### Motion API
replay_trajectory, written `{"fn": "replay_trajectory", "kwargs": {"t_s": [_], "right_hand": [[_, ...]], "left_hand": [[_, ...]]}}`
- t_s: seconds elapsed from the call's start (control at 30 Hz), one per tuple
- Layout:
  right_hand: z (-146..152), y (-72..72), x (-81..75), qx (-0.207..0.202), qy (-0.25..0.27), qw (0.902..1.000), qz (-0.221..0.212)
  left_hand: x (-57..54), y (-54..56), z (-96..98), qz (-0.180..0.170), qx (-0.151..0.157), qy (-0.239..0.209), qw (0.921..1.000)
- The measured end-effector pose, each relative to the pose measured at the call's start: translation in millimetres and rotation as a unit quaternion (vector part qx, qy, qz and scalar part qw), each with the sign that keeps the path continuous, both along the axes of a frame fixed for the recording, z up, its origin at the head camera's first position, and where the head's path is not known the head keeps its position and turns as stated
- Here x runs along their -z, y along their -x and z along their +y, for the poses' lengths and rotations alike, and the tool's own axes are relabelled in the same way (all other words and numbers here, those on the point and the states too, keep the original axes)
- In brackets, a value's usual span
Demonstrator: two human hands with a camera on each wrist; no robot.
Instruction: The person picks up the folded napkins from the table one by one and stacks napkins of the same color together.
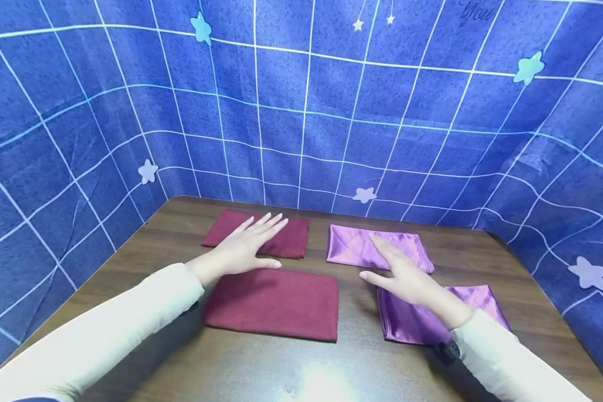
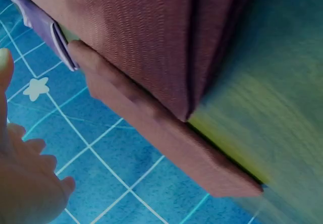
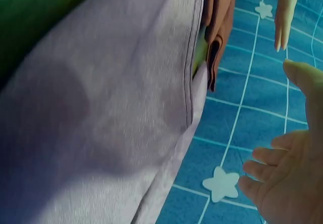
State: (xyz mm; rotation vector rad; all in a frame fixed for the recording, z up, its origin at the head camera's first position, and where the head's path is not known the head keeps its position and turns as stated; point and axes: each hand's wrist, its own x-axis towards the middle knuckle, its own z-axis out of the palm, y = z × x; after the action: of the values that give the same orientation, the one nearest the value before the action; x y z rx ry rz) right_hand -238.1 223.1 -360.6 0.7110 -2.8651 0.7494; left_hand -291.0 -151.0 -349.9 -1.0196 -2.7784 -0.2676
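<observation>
All neatly folded, seemingly nothing left to do! The far maroon cloth (image 1: 292,234) and near maroon cloth (image 1: 276,307) lay left, the far purple cloth (image 1: 349,245) and near purple cloth (image 1: 407,322) right. Above, left hand (image 1: 246,245) and right hand (image 1: 407,278) angled inward, fingers straight, gripping nothing!

On your table (image 1: 359,326), four cloths (image 1: 276,310) ring the middle at ten, two, four and eight o'clock (two per side).
</observation>
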Motion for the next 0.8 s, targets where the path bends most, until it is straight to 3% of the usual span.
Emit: {"fn": "replay_trajectory", "kwargs": {"t_s": [0.3, 0.8], "right_hand": [[-12.4, -10.2, 1.4, 0.013, 0.030, 0.9992, -0.024], [-29.5, -14.3, 11.5, -0.004, 0.056, 0.9983, -0.016]], "left_hand": [[5.9, -5.3, -14.5, -0.006, 0.005, -0.038, 0.9992], [16.6, -13.0, -35.7, -0.024, 0.014, -0.058, 0.9979]]}}
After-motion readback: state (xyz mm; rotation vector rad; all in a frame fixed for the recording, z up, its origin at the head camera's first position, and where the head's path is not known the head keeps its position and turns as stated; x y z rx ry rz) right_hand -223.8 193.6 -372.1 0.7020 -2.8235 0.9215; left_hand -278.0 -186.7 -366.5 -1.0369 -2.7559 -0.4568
